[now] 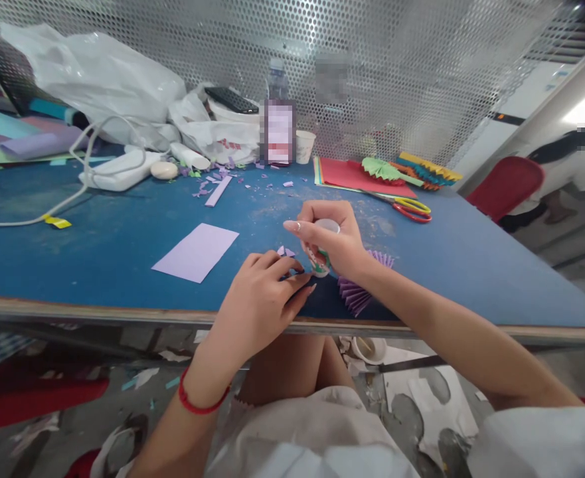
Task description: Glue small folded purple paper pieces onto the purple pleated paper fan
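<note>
A small white cylinder with green and red markings point(321, 265) is in my right hand point(336, 239), its fingers wrapped round it and its lower end down at the blue table. I cannot make out exactly what kind of container it is. My left hand point(272, 292) rests at the table's front, fingers bent and thumb a little apart from the forefinger, fingertips close to the cylinder's base. Small purple paper scraps point(286, 251) lie just beyond these fingers. Partly under my right wrist sits a pleated purple paper fan point(356, 295). Left of my hands lies a flat lilac paper sheet point(197, 252).
Scissors point(412, 209) lie at the right beside stacked coloured paper point(339, 174) and a green pleated piece point(382, 168). Behind stand a phone point(279, 133) and a paper cup point(305, 146). A white cable point(87, 176) and plastic bags point(103, 73) occupy the left.
</note>
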`<action>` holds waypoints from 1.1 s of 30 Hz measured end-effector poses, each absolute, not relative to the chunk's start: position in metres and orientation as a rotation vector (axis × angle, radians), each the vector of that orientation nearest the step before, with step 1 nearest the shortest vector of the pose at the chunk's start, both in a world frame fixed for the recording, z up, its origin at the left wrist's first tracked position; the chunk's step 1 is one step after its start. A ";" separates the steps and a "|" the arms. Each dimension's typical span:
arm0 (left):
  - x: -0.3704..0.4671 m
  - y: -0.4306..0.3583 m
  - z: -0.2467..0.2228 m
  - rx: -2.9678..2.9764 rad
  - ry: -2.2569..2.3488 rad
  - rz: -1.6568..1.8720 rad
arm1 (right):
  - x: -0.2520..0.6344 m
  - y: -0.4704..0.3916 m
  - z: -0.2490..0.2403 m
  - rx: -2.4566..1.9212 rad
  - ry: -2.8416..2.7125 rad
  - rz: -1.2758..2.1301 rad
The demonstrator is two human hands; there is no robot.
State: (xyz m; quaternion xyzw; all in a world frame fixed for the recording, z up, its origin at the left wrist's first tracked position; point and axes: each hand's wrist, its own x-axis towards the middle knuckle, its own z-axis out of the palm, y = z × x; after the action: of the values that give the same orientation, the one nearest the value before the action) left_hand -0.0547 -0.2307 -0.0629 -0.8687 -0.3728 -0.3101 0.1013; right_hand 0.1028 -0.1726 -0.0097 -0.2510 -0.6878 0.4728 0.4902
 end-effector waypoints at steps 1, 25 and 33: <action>-0.055 -0.231 -0.063 -2.567 -1.102 -0.918 | 0.103 -0.172 -0.010 -0.600 -1.671 1.149; -0.056 -0.232 -0.063 -2.538 -1.060 -1.015 | 0.098 -0.167 -0.005 -0.496 -1.645 1.278; -0.057 -0.232 -0.062 -2.581 -1.083 -1.028 | 0.101 -0.170 -0.004 -0.539 -1.680 1.271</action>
State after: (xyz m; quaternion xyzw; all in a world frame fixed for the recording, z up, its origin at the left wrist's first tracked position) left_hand -0.0567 -0.2320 -0.0623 -0.8628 -0.3620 -0.3437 0.0800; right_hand 0.1012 -0.1703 -0.0042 -0.2195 -0.6840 0.5174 0.4650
